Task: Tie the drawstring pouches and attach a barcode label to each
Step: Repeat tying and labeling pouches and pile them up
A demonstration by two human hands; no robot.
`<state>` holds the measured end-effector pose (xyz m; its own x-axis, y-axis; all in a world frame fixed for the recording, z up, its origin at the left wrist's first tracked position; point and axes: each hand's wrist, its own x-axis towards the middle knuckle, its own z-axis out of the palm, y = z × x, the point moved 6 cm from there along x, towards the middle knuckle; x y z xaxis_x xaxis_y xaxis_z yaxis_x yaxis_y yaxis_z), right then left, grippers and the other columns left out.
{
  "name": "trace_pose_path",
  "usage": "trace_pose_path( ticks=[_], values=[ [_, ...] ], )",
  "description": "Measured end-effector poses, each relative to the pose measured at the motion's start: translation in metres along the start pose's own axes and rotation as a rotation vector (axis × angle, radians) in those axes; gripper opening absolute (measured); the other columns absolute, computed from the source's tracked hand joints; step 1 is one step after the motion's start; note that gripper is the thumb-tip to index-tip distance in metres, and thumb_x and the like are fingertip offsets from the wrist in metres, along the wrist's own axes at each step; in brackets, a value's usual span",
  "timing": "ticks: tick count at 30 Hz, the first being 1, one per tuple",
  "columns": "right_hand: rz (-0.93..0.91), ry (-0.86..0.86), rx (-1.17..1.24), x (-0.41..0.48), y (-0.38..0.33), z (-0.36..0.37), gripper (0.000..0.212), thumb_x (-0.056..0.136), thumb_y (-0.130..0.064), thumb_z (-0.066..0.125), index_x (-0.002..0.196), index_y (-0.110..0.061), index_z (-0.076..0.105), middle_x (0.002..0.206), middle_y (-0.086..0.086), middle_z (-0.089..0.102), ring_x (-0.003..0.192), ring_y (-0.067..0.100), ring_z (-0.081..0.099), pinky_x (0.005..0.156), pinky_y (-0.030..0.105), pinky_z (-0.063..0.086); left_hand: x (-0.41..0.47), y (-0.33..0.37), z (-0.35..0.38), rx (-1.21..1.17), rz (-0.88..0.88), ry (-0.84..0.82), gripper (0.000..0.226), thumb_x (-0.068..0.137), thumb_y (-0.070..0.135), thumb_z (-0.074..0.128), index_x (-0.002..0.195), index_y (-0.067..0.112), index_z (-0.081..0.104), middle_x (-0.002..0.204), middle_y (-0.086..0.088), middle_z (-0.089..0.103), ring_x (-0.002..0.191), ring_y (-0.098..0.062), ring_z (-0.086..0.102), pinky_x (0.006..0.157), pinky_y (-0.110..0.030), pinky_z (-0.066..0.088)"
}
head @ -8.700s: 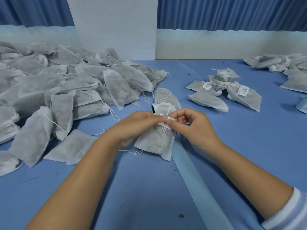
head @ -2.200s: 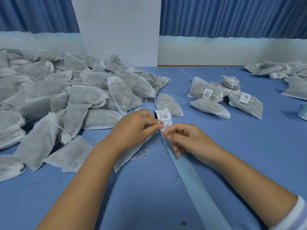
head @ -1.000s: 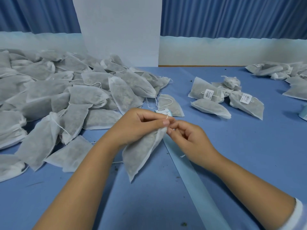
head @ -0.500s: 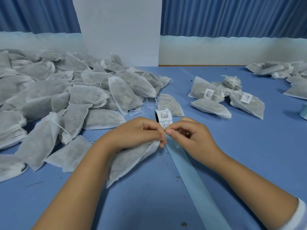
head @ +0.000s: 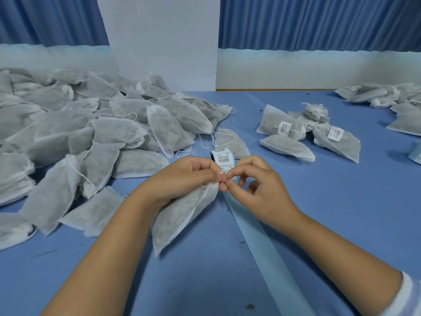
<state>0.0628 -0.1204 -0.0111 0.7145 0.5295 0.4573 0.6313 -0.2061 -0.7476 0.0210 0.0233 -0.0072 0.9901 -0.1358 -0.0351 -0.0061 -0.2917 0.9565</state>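
On the left of the blue table (head: 341,213) a big pile (head: 91,133) of grey-white pouches spreads from the near edge to the far wall, most with loose strings trailing; behind it stands a white panel (head: 159,37) against a blue curtain (head: 319,21).

In the near middle the left hand (head: 182,176) curls round the neck of one filled pouch (head: 180,215), whose body slants down and to the left under the wrist, its bottom corner on the table; thumb and forefinger nip the gathered mouth; a short end of string (head: 222,172) shows just where the two hands meet.

Just beyond the fingertips sits a roll (head: 223,157) of barcode labels, printed face up; its pale strip (head: 257,242) runs from under the hands toward the near right.

The right hand (head: 257,185) meets the left at the pouch mouth, thumb and forefinger pinching the string, the other fingers loosely bent; a striped sleeve (head: 407,297) shows at the near right corner.

Further right, well apart, lie a few labelled pouches (head: 284,127) in a small cluster; another heap (head: 387,99) lies at the far right; a second roll (head: 415,152) is cut by the right edge.
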Motion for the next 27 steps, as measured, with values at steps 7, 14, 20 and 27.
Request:
trace_pose_path(
  ticks=[7,14,20,27],
  values=[
    [0.097,-0.048,0.211,0.001,0.005,0.002,0.007,0.085,-0.005,0.073,0.086,-0.011,0.076,0.093,0.006,0.067,0.082,0.016,0.06,0.075,0.015,0.044,-0.001,0.002,0.002,-0.027,-0.003,-0.01,0.012,0.084,0.025,0.062,0.078,0.023,0.072,0.088,-0.001,0.075,0.095,-0.007,0.069,0.088,-0.022,0.043],
    [0.139,-0.05,0.218,0.003,0.008,0.003,0.024,0.086,0.003,0.064,0.074,-0.017,0.064,0.082,-0.009,0.061,0.073,0.009,0.055,0.07,0.023,0.044,0.002,-0.001,-0.003,0.079,-0.008,0.106,0.015,0.08,0.035,0.065,0.081,0.024,0.076,0.096,0.0,0.076,0.099,-0.014,0.068,0.1,-0.034,0.045],
    [0.195,-0.085,0.364,0.003,0.015,0.005,0.018,0.086,0.0,0.064,0.079,-0.016,0.059,0.069,-0.016,0.06,0.063,0.004,0.052,0.06,0.015,0.042,0.005,-0.002,-0.006,0.172,-0.009,0.173,0.023,0.072,0.045,0.067,0.083,0.028,0.078,0.105,-0.014,0.07,0.094,-0.033,0.061,0.098,-0.051,0.047],
    [0.19,-0.095,0.484,0.003,0.017,0.008,0.026,0.083,0.003,0.071,0.084,-0.016,0.053,0.078,-0.004,0.065,0.058,0.005,0.052,0.056,0.012,0.043,0.002,-0.002,-0.007,0.159,-0.037,0.171,0.038,0.063,0.054,0.065,0.083,0.025,0.077,0.105,-0.021,0.069,0.086,-0.018,0.056,0.086,-0.042,0.045]
  ],
)
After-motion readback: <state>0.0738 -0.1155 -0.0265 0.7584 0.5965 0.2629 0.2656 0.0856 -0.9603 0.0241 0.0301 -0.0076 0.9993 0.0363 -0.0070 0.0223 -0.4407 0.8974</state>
